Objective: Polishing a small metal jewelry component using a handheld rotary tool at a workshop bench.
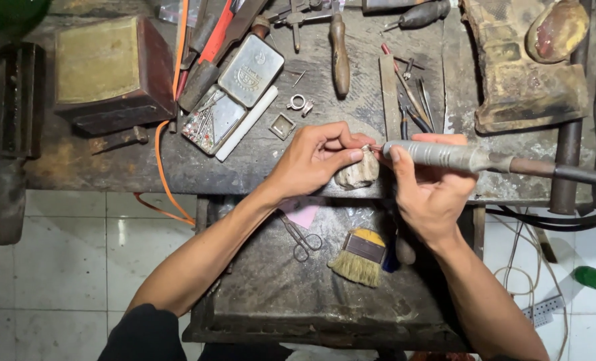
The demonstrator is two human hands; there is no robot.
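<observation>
My left hand pinches a tiny workpiece against the worn peg at the table edge; my right hand grips the rotary handpiece. If the tip skids, it could nick my fingertips.

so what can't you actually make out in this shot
- Head view: the small piece pinched in the left hand is hidden by its fingertips.
- The tool tip of the grey rotary handpiece in the right hand is too small and covered by fingers.
- The handpiece's shaft runs off the right edge.
- Contents of the clear bit box: too small.
</observation>
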